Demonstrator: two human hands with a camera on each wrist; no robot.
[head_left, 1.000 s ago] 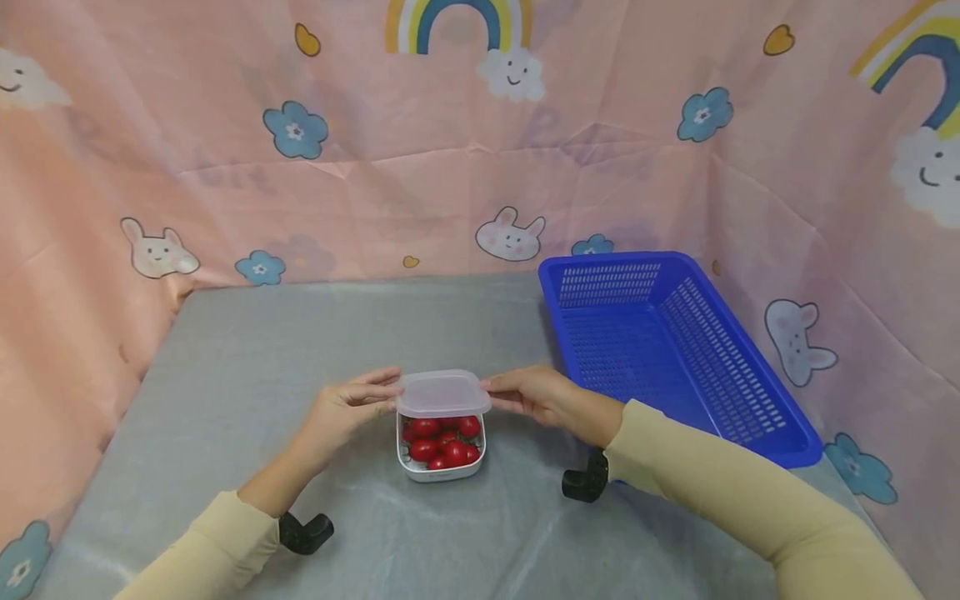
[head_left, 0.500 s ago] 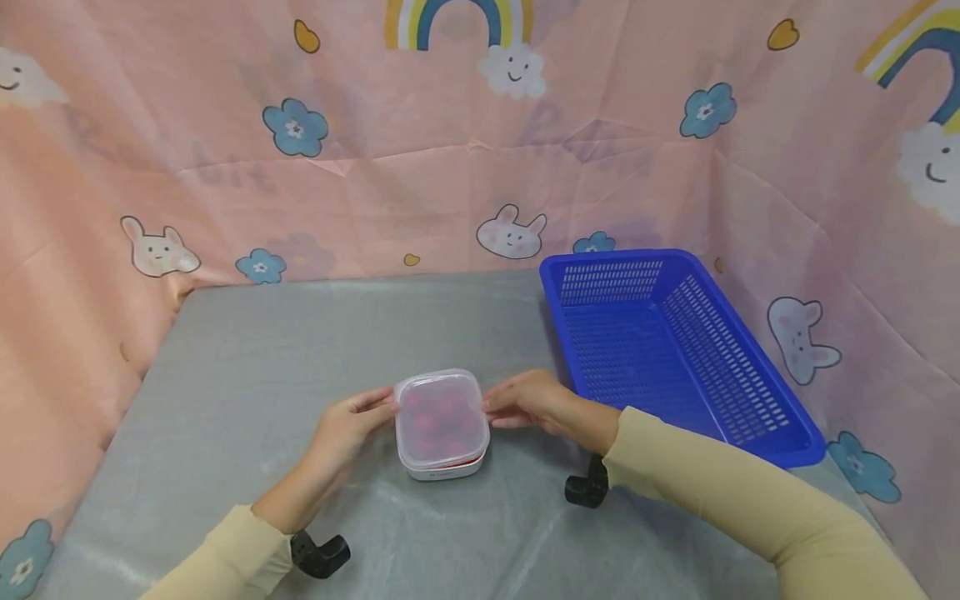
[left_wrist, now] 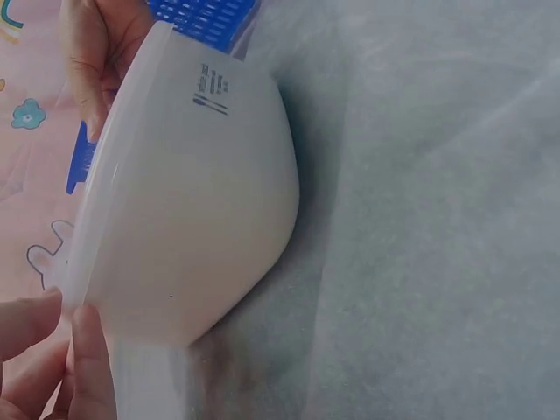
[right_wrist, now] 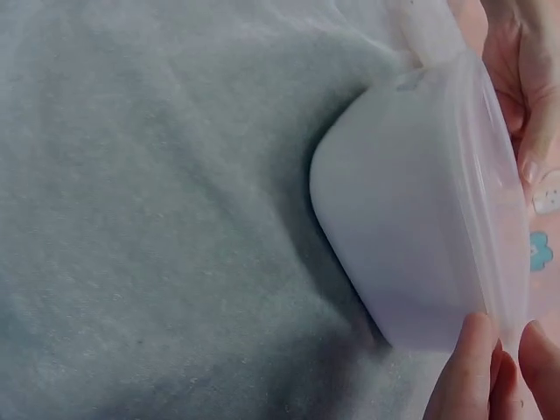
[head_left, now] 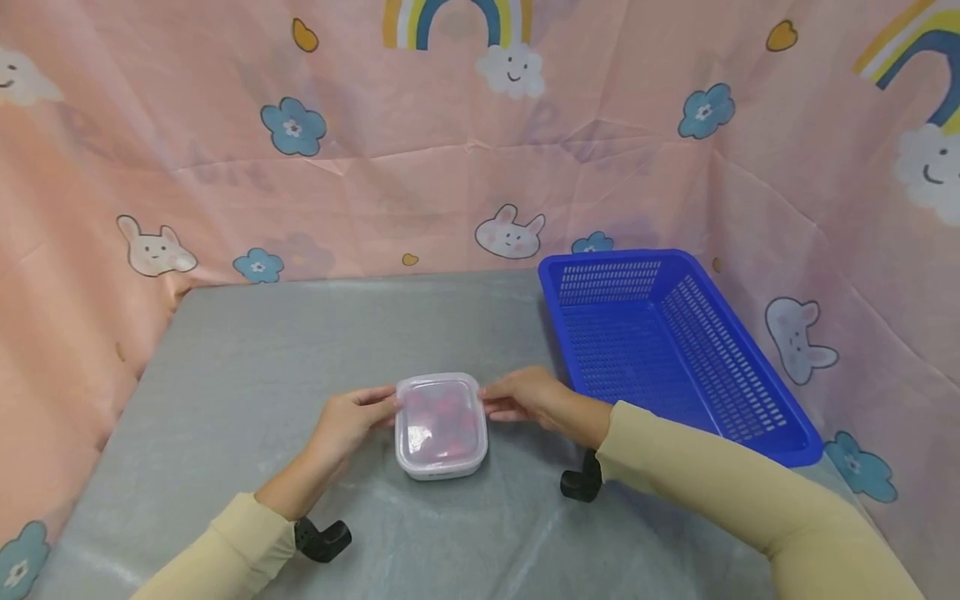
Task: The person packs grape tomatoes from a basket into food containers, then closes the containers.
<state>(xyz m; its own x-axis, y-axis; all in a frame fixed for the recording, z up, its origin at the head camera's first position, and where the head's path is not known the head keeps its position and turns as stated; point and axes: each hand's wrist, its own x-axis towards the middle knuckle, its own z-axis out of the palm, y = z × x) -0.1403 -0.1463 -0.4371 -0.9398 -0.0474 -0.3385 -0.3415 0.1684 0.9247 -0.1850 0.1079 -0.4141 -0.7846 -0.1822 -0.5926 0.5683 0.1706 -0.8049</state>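
A square white food container [left_wrist: 201, 175] stands on the grey tabletop, with small printed text on its side. Its translucent lid [head_left: 441, 425] lies flat over the top, and the red cherry tomatoes inside show faintly through it. On the left side my left hand [head_left: 345, 425] pinches the lid's edge near the far corner between thumb and fingers. Opposite, my right hand [head_left: 532, 398] pinches the lid's right edge close to its far corner. Thumb and fingertips sit either side of the lid's rim in both wrist views.
A blue perforated plastic basket [head_left: 637, 350] stands at the right, just beyond the right forearm. Grey cloth covers the table [head_left: 315, 333]. A pink patterned curtain [head_left: 375, 183] rises along the back and sides.
The lid, earlier held tilted over the far part of the container with the tomatoes in plain view, has come down toward the person and now covers the whole top. Both hands stay at its sides.
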